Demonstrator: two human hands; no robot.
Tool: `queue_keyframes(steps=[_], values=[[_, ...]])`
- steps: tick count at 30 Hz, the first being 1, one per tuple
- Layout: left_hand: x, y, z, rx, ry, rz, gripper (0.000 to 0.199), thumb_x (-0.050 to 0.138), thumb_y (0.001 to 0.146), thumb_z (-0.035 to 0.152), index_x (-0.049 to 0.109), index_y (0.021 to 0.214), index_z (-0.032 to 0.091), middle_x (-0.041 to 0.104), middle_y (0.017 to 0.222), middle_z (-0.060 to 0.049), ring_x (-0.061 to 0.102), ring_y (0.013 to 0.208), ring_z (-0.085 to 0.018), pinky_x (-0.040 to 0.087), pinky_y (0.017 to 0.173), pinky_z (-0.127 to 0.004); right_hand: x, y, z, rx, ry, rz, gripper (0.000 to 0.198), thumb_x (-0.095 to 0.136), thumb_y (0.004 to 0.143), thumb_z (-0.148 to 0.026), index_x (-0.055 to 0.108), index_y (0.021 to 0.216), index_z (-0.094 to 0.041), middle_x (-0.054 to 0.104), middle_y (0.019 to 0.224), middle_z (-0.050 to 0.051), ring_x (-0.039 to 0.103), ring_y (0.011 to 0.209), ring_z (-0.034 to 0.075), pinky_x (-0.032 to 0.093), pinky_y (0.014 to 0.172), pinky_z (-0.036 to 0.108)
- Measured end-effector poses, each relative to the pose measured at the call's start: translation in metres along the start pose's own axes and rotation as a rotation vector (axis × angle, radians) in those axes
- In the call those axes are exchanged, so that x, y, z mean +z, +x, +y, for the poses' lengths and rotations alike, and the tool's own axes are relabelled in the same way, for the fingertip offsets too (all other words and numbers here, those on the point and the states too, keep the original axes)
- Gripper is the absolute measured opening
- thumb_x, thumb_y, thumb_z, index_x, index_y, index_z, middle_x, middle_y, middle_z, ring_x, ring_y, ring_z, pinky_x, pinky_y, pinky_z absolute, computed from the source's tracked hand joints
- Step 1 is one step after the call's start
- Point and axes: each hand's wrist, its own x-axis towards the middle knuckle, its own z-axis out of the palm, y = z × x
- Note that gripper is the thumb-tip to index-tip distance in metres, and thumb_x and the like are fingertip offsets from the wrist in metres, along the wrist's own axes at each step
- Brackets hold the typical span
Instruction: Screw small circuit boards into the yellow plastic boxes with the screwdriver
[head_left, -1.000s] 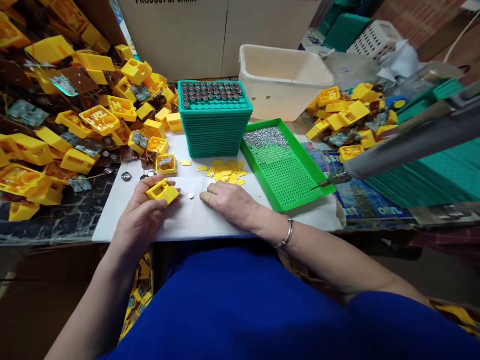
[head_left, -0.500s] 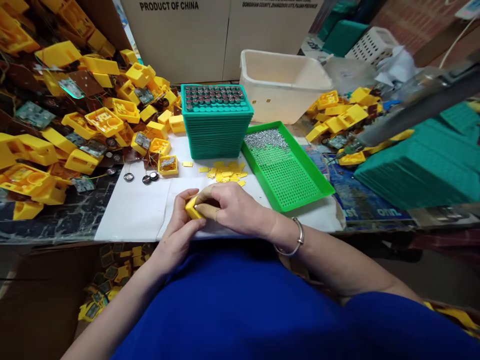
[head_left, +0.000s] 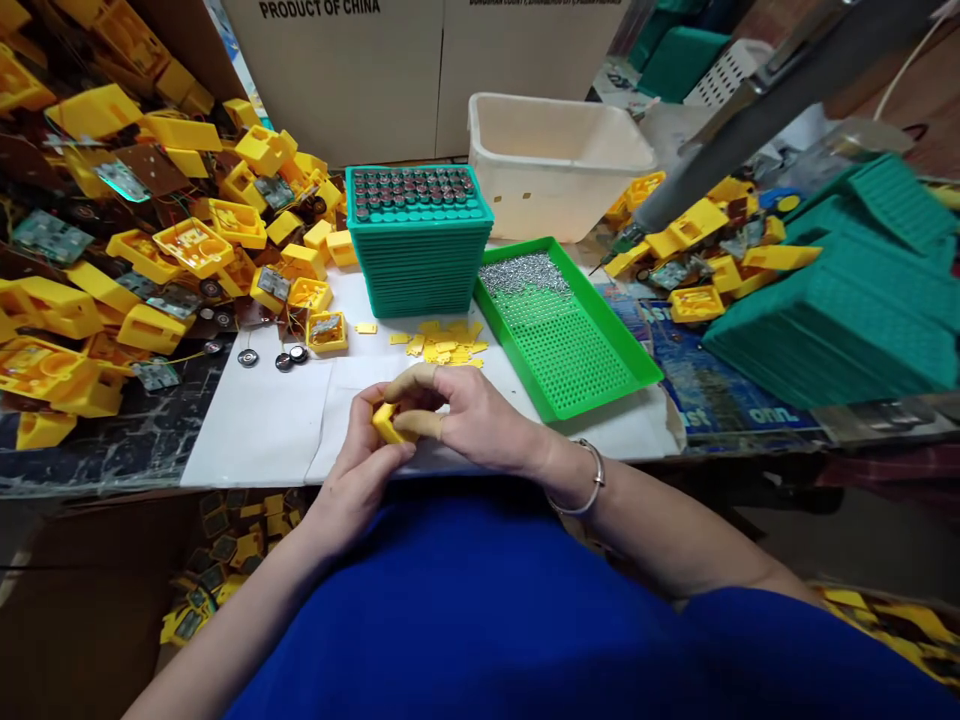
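Observation:
Near the table's front edge, my left hand [head_left: 364,455] is wrapped round a small yellow plastic housing [head_left: 389,424]. My right hand [head_left: 472,415], with tan covers on thumb and forefinger, closes on the same housing from the right; whether a smaller part sits between those fingertips is hidden. Just beyond my hands lies a loose pile of flat yellow plastic pieces [head_left: 444,345] on white paper [head_left: 255,420]. An open yellow housing [head_left: 326,332] with wiring inside lies to the left, beside several round black discs [head_left: 283,362].
A stack of teal trays [head_left: 420,265] holds small round parts on top. Right of it lies a green perforated tray [head_left: 592,370] with screws. Behind stands a translucent bin [head_left: 559,190]. Yellow housings [head_left: 199,245] heap up at left. A power screwdriver [head_left: 675,185] hangs at right.
The hanging screwdriver has swung left and up in view, uncovering more yellow housings. My hands stay on the housing, which has tilted slightly. The whole view has shifted a little.

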Motion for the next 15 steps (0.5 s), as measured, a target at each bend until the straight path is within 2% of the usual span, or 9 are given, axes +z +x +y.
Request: queue_keyframes(steps=[2,4,7,10,13,15], values=[[-0.003,-0.002,-0.002,0.019,0.073,-0.008,0.046,0.062,0.080,0.015,0.049,0.122,0.028,0.058,0.125,-0.001,0.050,0.120,-0.021,0.039,0.097,-0.031,0.001,0.002,0.001,0.046,-0.042,-0.016,0.019,0.070,0.076,-0.012,0.062,0.093,-0.015,0.061,0.072,-0.005,0.055,0.066,0.008,0.046,0.066,0.022],[-0.007,-0.004,-0.001,0.009,0.080,0.027,0.046,0.065,0.079,0.015,0.051,0.120,0.029,0.062,0.120,0.000,0.055,0.111,-0.019,0.042,0.094,-0.030,0.000,0.006,0.006,0.076,-0.045,-0.017,0.025,0.073,0.076,-0.018,0.058,0.096,-0.016,0.054,0.066,-0.008,0.051,0.060,0.007,0.043,0.060,0.021],[-0.016,-0.007,0.009,-0.017,-0.019,0.140,0.034,0.065,0.079,0.022,0.055,0.112,0.025,0.069,0.108,-0.003,0.065,0.094,-0.020,0.050,0.085,-0.034,-0.001,0.011,0.015,0.003,-0.114,0.069,0.023,0.068,0.083,-0.021,0.059,0.103,-0.015,0.059,0.072,-0.004,0.055,0.066,0.009,0.045,0.066,0.023],[-0.027,-0.010,0.022,0.007,-0.063,0.278,0.018,0.062,0.081,0.027,0.058,0.097,0.019,0.073,0.097,-0.008,0.070,0.085,-0.024,0.055,0.071,-0.036,0.002,0.017,0.021,-0.091,-0.489,0.048,0.017,0.058,0.091,-0.017,0.066,0.105,-0.014,0.067,0.095,0.006,0.060,0.086,0.013,0.045,0.081,0.027],[-0.034,-0.012,0.029,0.031,-0.049,0.364,0.015,0.061,0.079,0.025,0.058,0.092,0.017,0.075,0.091,-0.009,0.072,0.082,-0.025,0.056,0.064,-0.034,0.011,0.024,0.020,-0.088,-0.883,-0.101,0.023,0.049,0.097,-0.022,0.069,0.108,-0.016,0.067,0.098,0.010,0.059,0.090,0.018,0.043,0.075,0.029],[-0.035,-0.012,0.028,0.030,-0.056,0.380,0.015,0.061,0.079,0.023,0.058,0.092,0.017,0.075,0.091,-0.009,0.072,0.082,-0.025,0.056,0.064,-0.033,0.018,0.029,0.018,-0.110,-1.037,-0.164,0.026,0.045,0.098,-0.022,0.069,0.106,-0.016,0.066,0.096,0.011,0.058,0.090,0.020,0.041,0.070,0.030]])
